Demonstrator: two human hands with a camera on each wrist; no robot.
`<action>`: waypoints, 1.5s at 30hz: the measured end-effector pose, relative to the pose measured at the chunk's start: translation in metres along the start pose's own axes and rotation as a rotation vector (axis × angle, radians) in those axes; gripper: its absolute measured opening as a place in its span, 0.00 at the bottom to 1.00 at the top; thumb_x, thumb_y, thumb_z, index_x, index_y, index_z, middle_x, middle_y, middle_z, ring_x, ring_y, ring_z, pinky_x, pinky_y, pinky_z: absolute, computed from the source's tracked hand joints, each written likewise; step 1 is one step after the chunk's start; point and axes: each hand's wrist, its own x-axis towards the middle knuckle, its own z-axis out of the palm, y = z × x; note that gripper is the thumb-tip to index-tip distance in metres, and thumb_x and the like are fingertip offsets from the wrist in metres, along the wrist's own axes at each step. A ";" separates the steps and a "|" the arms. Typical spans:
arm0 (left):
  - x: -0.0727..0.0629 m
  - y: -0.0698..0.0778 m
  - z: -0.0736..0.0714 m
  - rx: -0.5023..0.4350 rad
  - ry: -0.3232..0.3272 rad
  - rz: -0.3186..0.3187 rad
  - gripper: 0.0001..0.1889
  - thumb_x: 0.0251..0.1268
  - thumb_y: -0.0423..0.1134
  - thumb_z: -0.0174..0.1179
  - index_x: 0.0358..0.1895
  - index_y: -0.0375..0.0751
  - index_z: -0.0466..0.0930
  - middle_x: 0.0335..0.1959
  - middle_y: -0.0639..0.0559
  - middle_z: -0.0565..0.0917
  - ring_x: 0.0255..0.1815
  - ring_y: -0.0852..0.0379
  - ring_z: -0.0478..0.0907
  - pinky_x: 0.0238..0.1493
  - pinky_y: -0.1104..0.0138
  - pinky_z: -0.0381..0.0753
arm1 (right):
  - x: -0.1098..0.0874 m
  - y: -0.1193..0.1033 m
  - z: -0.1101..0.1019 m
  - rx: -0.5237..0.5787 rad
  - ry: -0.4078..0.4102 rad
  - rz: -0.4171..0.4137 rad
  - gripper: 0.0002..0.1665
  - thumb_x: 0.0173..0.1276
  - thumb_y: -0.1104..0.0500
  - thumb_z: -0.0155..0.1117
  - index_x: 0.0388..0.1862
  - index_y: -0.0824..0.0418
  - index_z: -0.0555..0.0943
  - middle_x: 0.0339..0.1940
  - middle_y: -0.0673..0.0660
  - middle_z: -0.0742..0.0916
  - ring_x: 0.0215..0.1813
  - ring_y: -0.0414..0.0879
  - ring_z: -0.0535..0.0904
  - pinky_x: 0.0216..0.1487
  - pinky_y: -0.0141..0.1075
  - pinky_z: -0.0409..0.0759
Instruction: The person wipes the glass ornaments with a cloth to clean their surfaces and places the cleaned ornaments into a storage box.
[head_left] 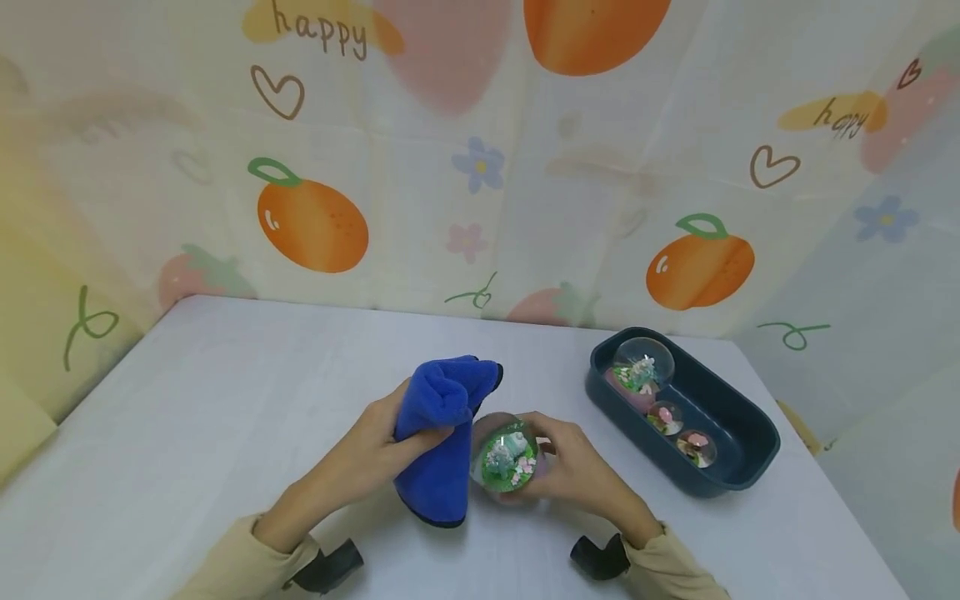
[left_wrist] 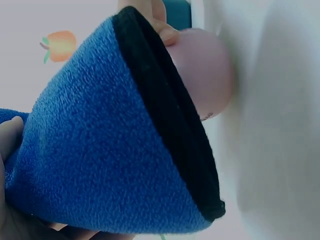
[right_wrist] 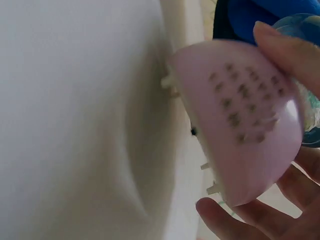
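Note:
My left hand (head_left: pixel 375 440) grips a folded blue towel (head_left: pixel 433 467) with black edging, thumb across its front. In the left wrist view the towel (left_wrist: pixel 110 135) fills much of the picture and partly covers the pink base (left_wrist: pixel 205 72) behind it. My right hand (head_left: pixel 573 467) holds a snow globe (head_left: pixel 508 457) from its right side, close beside the towel. Inside its clear dome are green ground, pink flowers and a pale figure. The right wrist view shows the globe's pink base (right_wrist: pixel 240 130) tilted, with small dark print and little pegs underneath, thumb and fingers around it.
At the right on the white-covered table (head_left: pixel 225 417) stands a dark blue tray (head_left: pixel 738 454). It holds a larger snow globe (head_left: pixel 643 367) and two small globes, one (head_left: pixel 665 417) nearer it and another (head_left: pixel 696 448) further front. A fruit-printed cloth (head_left: pixel 420 233) hangs behind.

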 end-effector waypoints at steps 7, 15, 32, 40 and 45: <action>-0.002 -0.003 0.005 -0.028 -0.117 -0.031 0.27 0.75 0.47 0.55 0.71 0.45 0.62 0.65 0.46 0.76 0.64 0.46 0.76 0.61 0.45 0.77 | -0.004 -0.011 0.007 -0.073 0.003 -0.002 0.42 0.43 0.49 0.85 0.58 0.58 0.79 0.50 0.46 0.87 0.50 0.41 0.82 0.50 0.35 0.83; -0.001 -0.006 0.022 0.020 -0.159 -0.074 0.34 0.65 0.54 0.65 0.72 0.59 0.61 0.64 0.57 0.76 0.64 0.54 0.74 0.62 0.49 0.74 | -0.004 -0.018 0.013 -0.151 0.034 -0.010 0.37 0.44 0.49 0.84 0.55 0.52 0.80 0.47 0.43 0.86 0.46 0.36 0.80 0.48 0.33 0.81; 0.001 -0.007 0.022 0.056 0.015 -0.084 0.20 0.69 0.48 0.61 0.60 0.47 0.76 0.53 0.49 0.85 0.54 0.51 0.82 0.53 0.54 0.81 | -0.005 -0.026 0.015 -0.321 0.000 -0.088 0.35 0.42 0.48 0.83 0.53 0.53 0.82 0.47 0.44 0.87 0.48 0.36 0.81 0.51 0.35 0.82; 0.001 -0.007 0.021 0.021 -0.044 -0.100 0.24 0.70 0.49 0.59 0.64 0.44 0.71 0.58 0.44 0.82 0.58 0.47 0.80 0.54 0.48 0.81 | -0.006 -0.022 0.013 -0.282 -0.005 -0.068 0.35 0.42 0.47 0.84 0.51 0.51 0.83 0.45 0.41 0.87 0.46 0.33 0.80 0.50 0.34 0.81; -0.001 -0.003 0.022 0.032 -0.163 -0.096 0.34 0.64 0.54 0.64 0.71 0.55 0.62 0.64 0.55 0.77 0.62 0.53 0.76 0.59 0.49 0.78 | -0.005 -0.020 0.013 -0.228 0.007 -0.036 0.32 0.42 0.45 0.85 0.48 0.48 0.84 0.40 0.39 0.87 0.42 0.32 0.80 0.47 0.31 0.80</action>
